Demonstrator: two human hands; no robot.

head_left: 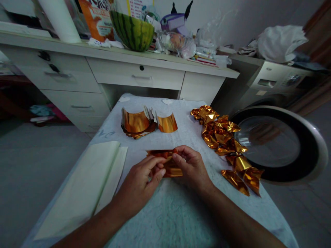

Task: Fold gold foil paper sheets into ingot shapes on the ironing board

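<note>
Between left hand and right hand, a foil sheet was pinched by both, seemingly for steadiness; stacked sheets lay beyond the hands, probably for easy reach.

Person's own body: bare left hand and bare right hand, both with broad, rounded backs and fingers tapering to blunt tips. Left thumb shows a short nail. Bare left forearm and bare right forearm are smooth-sided, slimmer at the wrists, uncovered down to the lower edge of view. Finer skin detail is too blurred to tell.
</note>
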